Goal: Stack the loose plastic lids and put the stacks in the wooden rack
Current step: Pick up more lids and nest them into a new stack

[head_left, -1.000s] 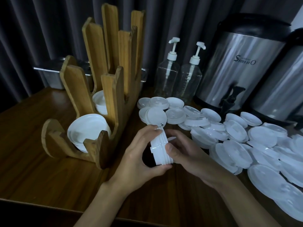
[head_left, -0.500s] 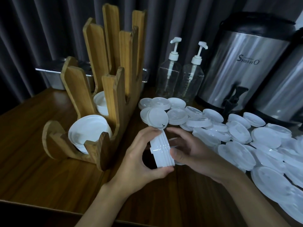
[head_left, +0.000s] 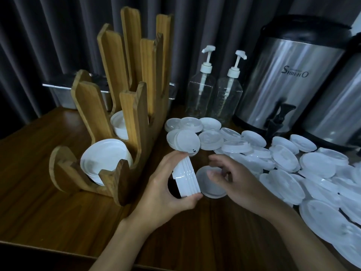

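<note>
Wooden table [head_left: 48, 212]. Steel urns [head_left: 289, 79], rear right. Rack [head_left: 136, 94], left; racked lids [head_left: 105, 157] in two front slots. Loose lids [head_left: 312, 173], spread right. Pump bottles [head_left: 199, 90], between rack and urns. Left hand [head_left: 164, 194] grips stack [head_left: 187, 178] on edge, just right of rack. Right hand [head_left: 240, 182], fingers curled, thumb over single lid [head_left: 211, 189]; grip unclear.

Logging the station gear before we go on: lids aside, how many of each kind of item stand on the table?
Pump bottles: 2
Steel drink dispensers: 2
Wooden rack: 1
Steel pan: 1
Total: 6
</note>
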The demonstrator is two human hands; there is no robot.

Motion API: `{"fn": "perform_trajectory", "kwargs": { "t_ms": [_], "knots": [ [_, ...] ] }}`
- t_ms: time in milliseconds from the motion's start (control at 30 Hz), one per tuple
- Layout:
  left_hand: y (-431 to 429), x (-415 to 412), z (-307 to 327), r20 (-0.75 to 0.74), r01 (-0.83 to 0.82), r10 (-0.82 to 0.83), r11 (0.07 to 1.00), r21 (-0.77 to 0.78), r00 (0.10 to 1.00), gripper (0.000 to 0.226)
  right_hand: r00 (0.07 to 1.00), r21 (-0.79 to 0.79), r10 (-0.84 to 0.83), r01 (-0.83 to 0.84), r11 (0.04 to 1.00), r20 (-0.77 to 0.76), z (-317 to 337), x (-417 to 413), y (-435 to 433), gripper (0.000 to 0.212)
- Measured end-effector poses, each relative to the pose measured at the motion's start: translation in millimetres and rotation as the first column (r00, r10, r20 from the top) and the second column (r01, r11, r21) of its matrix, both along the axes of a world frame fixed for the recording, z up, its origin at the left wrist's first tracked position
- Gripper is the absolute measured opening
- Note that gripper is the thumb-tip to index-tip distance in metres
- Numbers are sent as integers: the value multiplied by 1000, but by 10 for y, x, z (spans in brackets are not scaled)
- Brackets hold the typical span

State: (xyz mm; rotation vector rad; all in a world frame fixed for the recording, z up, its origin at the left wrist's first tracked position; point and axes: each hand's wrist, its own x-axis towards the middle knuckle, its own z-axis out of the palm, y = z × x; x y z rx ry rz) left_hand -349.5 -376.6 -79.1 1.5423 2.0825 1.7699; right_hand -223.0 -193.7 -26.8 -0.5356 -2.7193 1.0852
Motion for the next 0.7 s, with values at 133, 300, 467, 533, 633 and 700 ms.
{"fn": "perform_trajectory", "kwargs": {
  "t_ms": [133,300,467,533,633,700],
  "knots": [
    [-8,-1,-3,5,-32,32,999,-33,999,84,992,197,-4,-21,980,128,-72,71,28,95],
    [-23,8,6,7,-60,60,997,-49,998,83,996,254,-12,-12,967,92,-127,34,-12,97],
    [-35,9,8,35,-65,66,997,-42,997,83,994,217,-2,-21,976,108,-176,20,28,93],
    [-38,8,1,43,-60,62,997,-39,997,84,995,200,-9,-12,980,100,-181,29,34,92],
    [-49,8,-9,50,-63,66,997,-52,997,84,996,169,-51,39,985,69,-188,35,58,87],
    [-54,13,-3,58,-66,70,996,-64,996,84,997,91,-79,77,993,20,-168,41,61,84]
  ]
}}
